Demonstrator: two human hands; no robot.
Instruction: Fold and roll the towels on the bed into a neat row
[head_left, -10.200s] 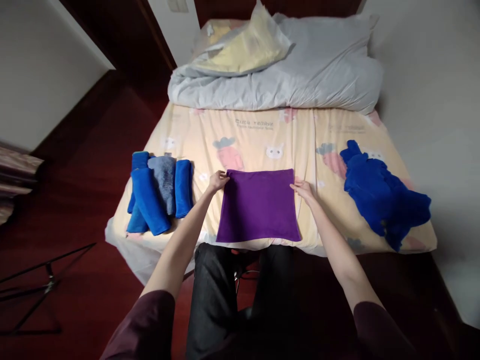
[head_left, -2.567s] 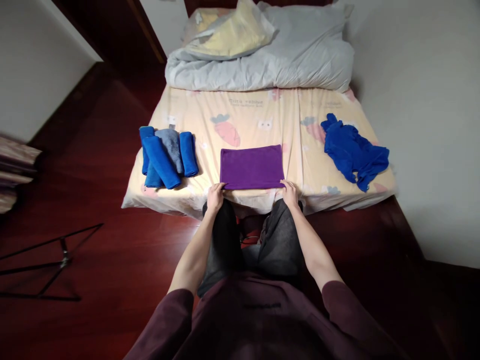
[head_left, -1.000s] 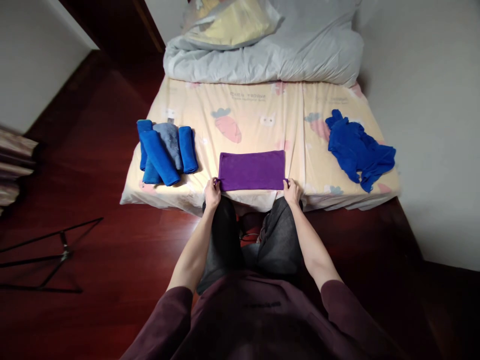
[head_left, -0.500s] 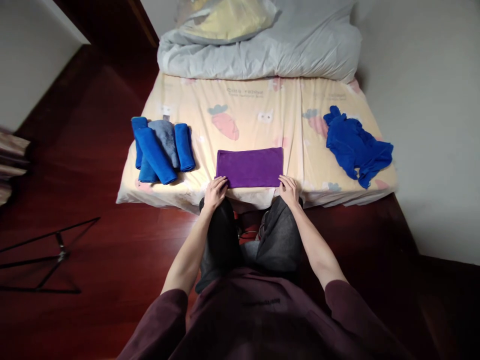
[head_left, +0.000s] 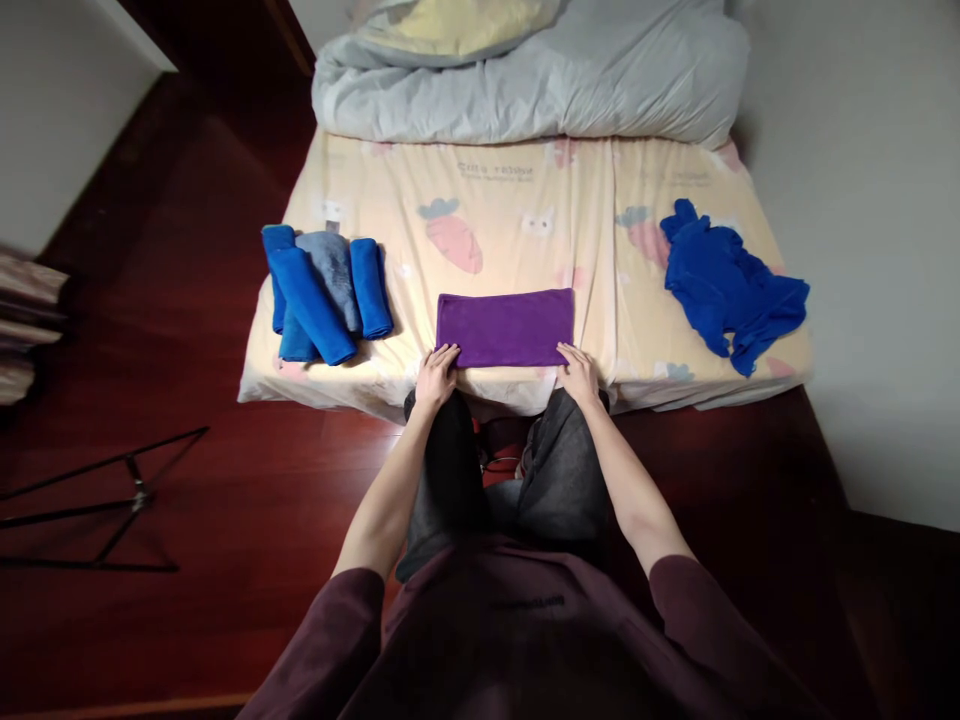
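Note:
A purple towel (head_left: pixel 506 328), folded into a flat rectangle, lies near the front edge of the bed. On its near left corner rests my left hand (head_left: pixel 437 375), fingers stretched out over the cloth. My right hand (head_left: pixel 577 373) lies in the same way on the near right corner, fingers extended. Rolled blue towels (head_left: pixel 313 305) and a grey-blue roll (head_left: pixel 330 270) are grouped on the left of the bed. A crumpled blue cloth (head_left: pixel 724 280) lies in a loose heap on the right.
The bed (head_left: pixel 517 250) has a yellow sheet with carrot prints. A bunched grey-white quilt (head_left: pixel 525 90) covers its far end, with a pale yellow item (head_left: pixel 465 25) on top. Black tripod legs (head_left: pixel 135 500) stand on the dark red floor at left. A wall (head_left: pixel 862 250) runs along the right.
The view has shifted slightly. Both hands have slid a little further onto the near corners of the purple towel, which stays flat.

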